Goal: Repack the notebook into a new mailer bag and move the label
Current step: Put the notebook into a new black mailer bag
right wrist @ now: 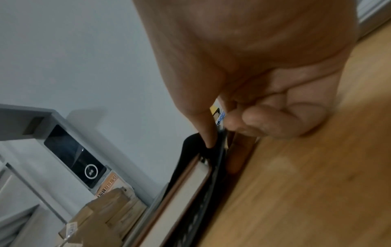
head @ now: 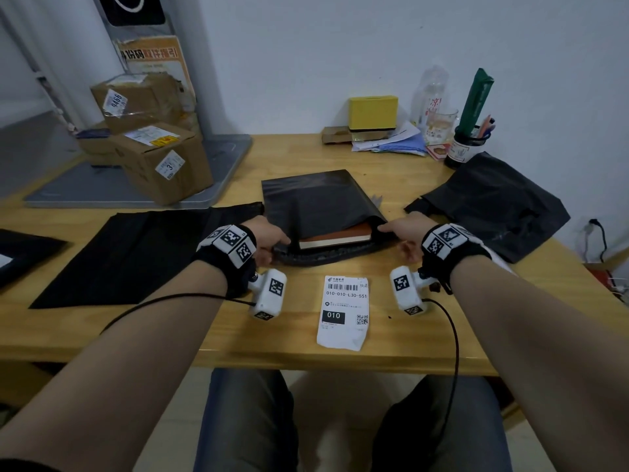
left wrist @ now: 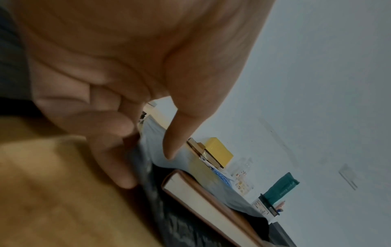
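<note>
A brown notebook (head: pixel 335 237) lies partly inside a black mailer bag (head: pixel 313 199) at the table's middle, its page edge showing at the bag's mouth. My left hand (head: pixel 272 238) pinches the left corner of the bag's mouth; in the left wrist view the thumb and fingers (left wrist: pixel 118 160) hold the bag's edge (left wrist: pixel 148 150) beside the notebook (left wrist: pixel 201 200). My right hand (head: pixel 403 233) pinches the right corner, its thumb (right wrist: pixel 208 133) on the black film above the notebook (right wrist: pixel 180 192). The white shipping label (head: pixel 343 311) lies flat near the front edge, between my wrists.
A flat black bag (head: pixel 136 253) lies to the left and a crumpled black bag (head: pixel 493 206) to the right. Cardboard boxes (head: pixel 153 155) stand at the back left on a grey base. A yellow box (head: pixel 372 112), papers, a bottle and a pen cup (head: pixel 466 144) line the wall.
</note>
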Demonstrator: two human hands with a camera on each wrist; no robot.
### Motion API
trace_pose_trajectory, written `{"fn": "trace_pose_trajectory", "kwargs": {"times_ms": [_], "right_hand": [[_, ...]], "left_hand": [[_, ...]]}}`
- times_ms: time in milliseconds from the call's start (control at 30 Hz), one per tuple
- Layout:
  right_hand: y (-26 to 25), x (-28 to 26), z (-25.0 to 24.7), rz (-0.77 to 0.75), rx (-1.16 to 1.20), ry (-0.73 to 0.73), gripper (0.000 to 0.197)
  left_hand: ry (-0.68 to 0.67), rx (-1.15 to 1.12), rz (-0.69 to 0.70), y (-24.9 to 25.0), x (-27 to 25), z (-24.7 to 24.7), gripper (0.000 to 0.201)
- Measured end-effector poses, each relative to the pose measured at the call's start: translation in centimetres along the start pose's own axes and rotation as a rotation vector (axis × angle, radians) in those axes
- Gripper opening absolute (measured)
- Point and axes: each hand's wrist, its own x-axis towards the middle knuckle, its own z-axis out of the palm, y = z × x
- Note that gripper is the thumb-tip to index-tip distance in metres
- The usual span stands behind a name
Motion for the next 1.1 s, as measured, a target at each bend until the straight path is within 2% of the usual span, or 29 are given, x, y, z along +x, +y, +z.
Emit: {"fn": "trace_pose_trajectory", "kwargs": {"times_ms": [100, 200, 300, 433, 567, 767, 900, 1100], "right_hand": [[-0.2, 0.2, 0.1, -0.001, -0.071, 0.005, 0.035], [-0.5, 0.1, 0.2, 0.009, -0.088, -0.016, 0.035], [-1.1, -0.4, 0.2, 0.027, 0.005, -0.068, 0.033], [-2.5, -1.2, 0.1, 0.033, 0.309, -0.124, 0.026], [-4.6, -1.9, -0.4, -0.046, 0.618, -0.205, 0.018], [-8.6, -2.8, -1.5, -0.176, 0.826, -0.324, 0.022], [-10.7, -3.5, -2.5, -0.242, 0.878, -0.45, 0.029], [-12.2, -2.8, -2.5, -0.326, 0.925, -0.491, 0.037]], "left_hand": [[-0.066, 0.06, -0.062, -0.2, -0.6, 0.7, 0.015], [-0.139, 0.104, -0.105, -0.2, -1.0, 1.3, 0.031], [-0.149, -0.028, -0.098, 0.3, -1.0, 1.4, 0.03], [-0.092, -0.254, 0.012, 1.5, -1.0, 0.6, 0.02], [-0.059, -0.513, 0.149, 3.2, -0.8, -1.0, 0.02], [-0.169, -0.896, 0.237, 6.7, -1.0, -4.2, 0.021], [-0.19, -0.938, 0.318, 9.1, -1.3, -6.0, 0.018], [-0.217, -0.944, 0.404, 10.7, -0.7, -6.5, 0.022]]}}
